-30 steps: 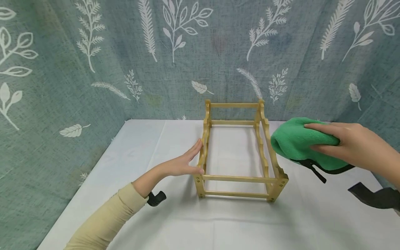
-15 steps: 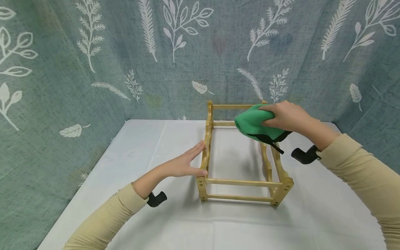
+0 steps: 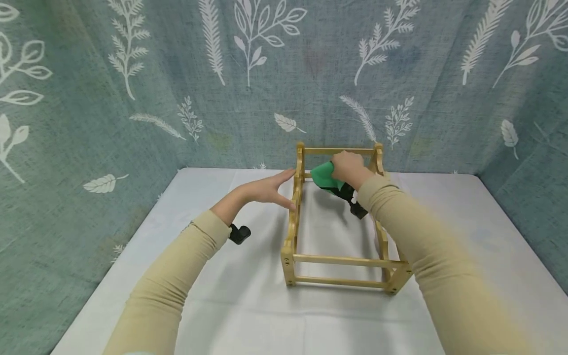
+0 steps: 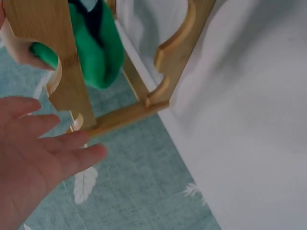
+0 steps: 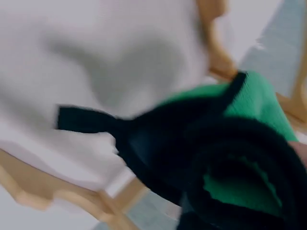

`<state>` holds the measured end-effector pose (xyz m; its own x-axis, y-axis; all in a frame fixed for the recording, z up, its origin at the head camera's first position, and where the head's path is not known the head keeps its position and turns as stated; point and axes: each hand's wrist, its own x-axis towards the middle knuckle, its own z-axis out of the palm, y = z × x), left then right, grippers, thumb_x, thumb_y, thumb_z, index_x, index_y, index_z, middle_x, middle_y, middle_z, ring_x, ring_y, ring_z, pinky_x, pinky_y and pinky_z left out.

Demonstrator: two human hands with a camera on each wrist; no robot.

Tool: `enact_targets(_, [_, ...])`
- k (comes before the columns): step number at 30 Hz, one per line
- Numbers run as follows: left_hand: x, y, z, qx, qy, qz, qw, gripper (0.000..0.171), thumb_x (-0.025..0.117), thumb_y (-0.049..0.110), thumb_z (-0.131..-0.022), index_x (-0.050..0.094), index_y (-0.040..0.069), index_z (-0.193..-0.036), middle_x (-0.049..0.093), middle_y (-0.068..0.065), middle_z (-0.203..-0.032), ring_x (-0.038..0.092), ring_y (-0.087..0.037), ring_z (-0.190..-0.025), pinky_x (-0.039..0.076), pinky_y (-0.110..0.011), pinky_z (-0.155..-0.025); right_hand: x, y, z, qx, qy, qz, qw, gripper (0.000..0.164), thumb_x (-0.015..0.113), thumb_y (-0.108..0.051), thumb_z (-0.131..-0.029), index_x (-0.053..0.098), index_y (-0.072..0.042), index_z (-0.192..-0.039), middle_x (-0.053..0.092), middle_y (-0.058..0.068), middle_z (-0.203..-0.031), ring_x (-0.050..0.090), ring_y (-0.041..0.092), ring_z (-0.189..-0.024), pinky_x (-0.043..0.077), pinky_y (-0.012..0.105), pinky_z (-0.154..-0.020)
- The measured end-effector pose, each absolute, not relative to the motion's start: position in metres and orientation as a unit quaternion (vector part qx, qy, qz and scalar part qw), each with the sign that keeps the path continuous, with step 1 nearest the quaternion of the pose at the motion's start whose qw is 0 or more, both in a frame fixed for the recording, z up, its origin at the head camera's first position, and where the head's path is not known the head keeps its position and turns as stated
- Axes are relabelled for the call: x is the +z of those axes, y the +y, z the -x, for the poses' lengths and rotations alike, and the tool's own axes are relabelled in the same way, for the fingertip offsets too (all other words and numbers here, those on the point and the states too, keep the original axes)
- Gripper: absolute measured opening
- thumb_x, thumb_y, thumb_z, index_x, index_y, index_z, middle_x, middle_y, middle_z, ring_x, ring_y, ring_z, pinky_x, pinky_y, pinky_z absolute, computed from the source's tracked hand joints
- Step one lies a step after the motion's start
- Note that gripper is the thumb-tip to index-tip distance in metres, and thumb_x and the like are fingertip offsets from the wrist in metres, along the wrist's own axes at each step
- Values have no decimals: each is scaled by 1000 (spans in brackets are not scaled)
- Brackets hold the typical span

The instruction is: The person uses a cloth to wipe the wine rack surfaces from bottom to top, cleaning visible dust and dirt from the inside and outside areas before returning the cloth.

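A wooden rack (image 3: 346, 260) with scalloped side rails stands on the white table. My right hand (image 3: 349, 166) grips a folded green cloth (image 3: 323, 173) over the rack's far part, between its two side rails. Black trim and a short black loop show on the cloth (image 5: 259, 98) in the right wrist view. At the left rail is my left hand (image 3: 266, 191), thumb and fingertips right at the wood. Seen from the left wrist, this hand (image 4: 43, 153) has its fingers extended with nothing in them. My right forearm hides part of the right rail.
The white-covered table (image 3: 248, 315) reaches back to a grey-green curtain (image 3: 310, 74) with white leaf prints, which also hangs at both sides. Close behind the rack's far end is the curtain. Black straps sit at both wrists.
The right hand has brought the green cloth leftward from outside the rack to between its rails. My left hand has slid farther back along the left rail. The rack has shifted slightly right.
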<state>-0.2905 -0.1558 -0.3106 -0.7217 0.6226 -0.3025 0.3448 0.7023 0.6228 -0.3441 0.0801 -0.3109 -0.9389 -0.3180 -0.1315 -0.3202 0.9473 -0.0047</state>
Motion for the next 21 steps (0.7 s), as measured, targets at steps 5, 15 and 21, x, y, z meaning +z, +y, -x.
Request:
enact_targets(5, [-302, -144, 301, 207, 895, -245, 310, 103, 67, 36, -83, -10, 15, -147, -14, -4, -153, -8, -22, -141, 12, -45, -112, -343, 62, 358, 33, 985, 162, 38, 37, 57, -19, -91, 55, -10, -126, 62, 15, -110, 62, 29, -92, 53, 42, -74])
enact_targets(15, [-291, -132, 302, 149, 905, -233, 323, 106, 68, 37, -81, -11, 13, -147, -13, -6, -153, -5, -22, -141, 11, -42, -113, -392, 50, 369, -17, 981, 188, 54, 62, 58, -33, -90, 32, -18, -144, 48, 22, -131, 55, 34, -106, 51, 44, -79])
enact_targets(21, [-292, -136, 302, 150, 906, -223, 327, 107, 68, 40, -79, -11, 14, -147, -12, -4, -153, -4, -21, -141, 13, -43, -112, -394, 54, 372, -77, 969, 214, 98, 65, 44, -51, -92, 20, -27, -148, 24, 31, -143, 50, 41, -111, 46, 49, -84])
